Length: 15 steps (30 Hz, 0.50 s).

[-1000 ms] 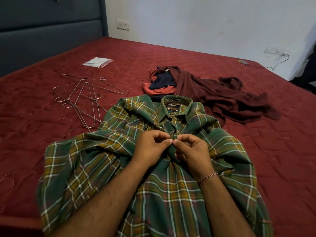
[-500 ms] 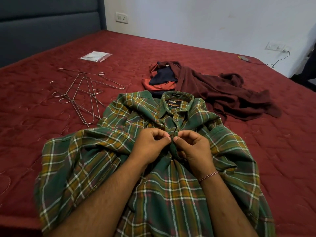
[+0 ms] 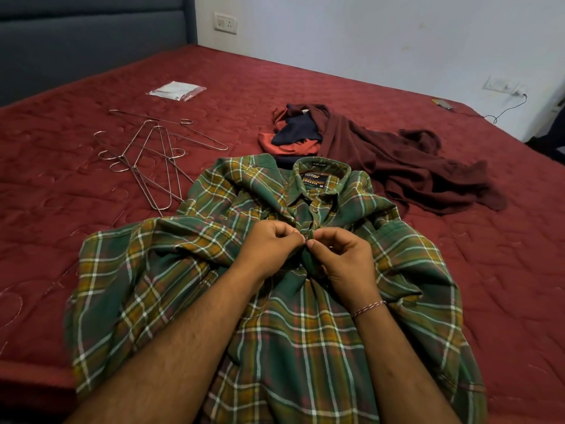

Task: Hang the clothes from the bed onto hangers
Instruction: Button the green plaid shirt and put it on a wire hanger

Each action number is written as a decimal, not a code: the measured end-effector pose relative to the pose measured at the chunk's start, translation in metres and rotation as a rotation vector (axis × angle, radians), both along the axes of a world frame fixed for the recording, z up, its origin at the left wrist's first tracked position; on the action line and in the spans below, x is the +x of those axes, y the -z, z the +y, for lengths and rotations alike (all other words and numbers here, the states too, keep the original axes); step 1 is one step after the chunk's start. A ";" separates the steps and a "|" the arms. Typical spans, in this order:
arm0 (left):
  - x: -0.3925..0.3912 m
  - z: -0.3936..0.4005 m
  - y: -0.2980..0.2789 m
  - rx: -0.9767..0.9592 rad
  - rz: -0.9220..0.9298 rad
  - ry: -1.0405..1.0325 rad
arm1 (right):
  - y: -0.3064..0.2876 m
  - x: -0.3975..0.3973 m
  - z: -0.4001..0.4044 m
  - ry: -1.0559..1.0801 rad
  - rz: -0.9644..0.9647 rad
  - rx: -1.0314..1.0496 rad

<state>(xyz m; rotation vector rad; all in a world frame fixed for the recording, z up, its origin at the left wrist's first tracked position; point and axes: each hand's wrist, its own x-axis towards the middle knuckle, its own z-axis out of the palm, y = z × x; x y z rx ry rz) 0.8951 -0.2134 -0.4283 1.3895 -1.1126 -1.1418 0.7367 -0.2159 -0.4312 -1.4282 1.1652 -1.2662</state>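
A green and yellow plaid shirt (image 3: 171, 289) lies front-up on the red bed (image 3: 504, 255), collar away from me. My left hand (image 3: 269, 249) and my right hand (image 3: 342, 255) meet at its button placket below the collar, each pinching the fabric beside a button. Several bare wire hangers (image 3: 153, 157) lie in a loose heap to the shirt's upper left. Behind the collar sits a pile of clothes: a maroon garment (image 3: 397, 166), a navy piece (image 3: 296, 133) and an orange piece (image 3: 287, 146).
A clear plastic packet (image 3: 177, 90) lies further back on the bed. A dark padded headboard (image 3: 76, 41) stands at the left. A cable (image 3: 504, 110) runs from a wall socket at the far right edge, near a small flat object (image 3: 444, 103).
Both hands stay pinched at the placket with only small finger movement. The view has dipped slightly, so the shirt and pile sit a little higher in frame.
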 end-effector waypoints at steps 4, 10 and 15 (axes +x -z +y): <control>0.000 -0.001 0.002 0.000 -0.051 -0.047 | -0.001 0.001 0.001 -0.002 0.044 -0.033; 0.003 -0.002 0.004 -0.001 -0.055 0.030 | 0.000 0.002 0.002 -0.026 0.078 -0.047; 0.005 0.003 0.001 0.003 0.075 0.114 | 0.003 0.002 0.001 -0.037 0.034 -0.036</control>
